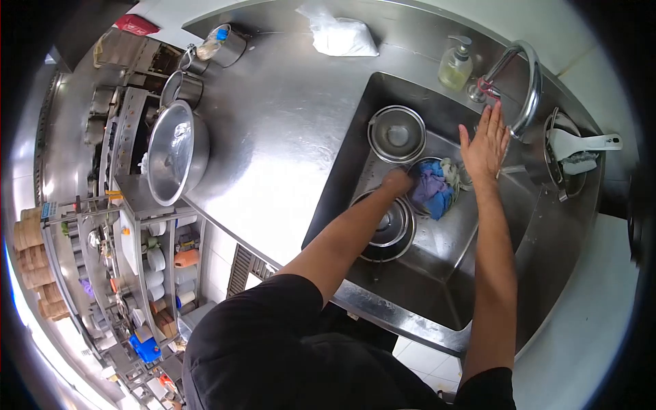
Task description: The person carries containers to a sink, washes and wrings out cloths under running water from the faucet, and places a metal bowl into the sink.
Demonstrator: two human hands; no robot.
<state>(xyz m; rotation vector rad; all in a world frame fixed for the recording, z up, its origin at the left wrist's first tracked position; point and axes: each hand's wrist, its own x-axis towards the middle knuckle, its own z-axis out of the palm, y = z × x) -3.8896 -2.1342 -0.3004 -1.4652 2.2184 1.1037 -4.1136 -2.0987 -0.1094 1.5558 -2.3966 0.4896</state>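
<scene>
My left hand (398, 183) is closed at the left rim of a metal bowl (414, 205) in the sink; its fingertips are hidden. Blue, purple and pale cloths (436, 191) fill that bowl. Flat and stretched out, my right hand (485, 147) holds nothing, its fingers just below the tap (530, 89) and its thumb apart. A metal bowl (396, 134) with a little liquid stands behind my left hand. Nearer my body, another round metal vessel (391, 229) is partly covered by my left forearm.
The sink (437, 266) is set in a steel counter (266, 130). A soap dispenser (456, 65) and a bag of white powder (345, 37) stand along the back. A large metal basin (179, 154) sits at the counter's left edge. At right, a metal pot (557, 160) holds a white-handled tool (588, 142).
</scene>
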